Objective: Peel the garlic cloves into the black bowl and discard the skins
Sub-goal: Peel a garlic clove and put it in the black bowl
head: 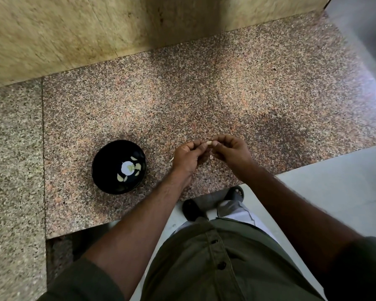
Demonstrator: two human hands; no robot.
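Observation:
The black bowl (119,167) sits on the speckled granite counter (204,101), left of my hands, with several pale peeled cloves (128,168) lying in its bottom. My left hand (188,157) and my right hand (231,152) meet above the counter, fingertips pinched together on one small pale garlic clove (209,142). A thin pale strip of skin (172,159) pokes out at the left edge of my left hand. A small pale bit (211,157) shows between the two palms; whether it is skin or clove is unclear.
A yellowish stone wall (96,29) rises behind the counter. The counter's front edge (182,198) runs diagonally just below my hands. Below it lie a light floor (334,181) and my feet in dark sandals (193,209).

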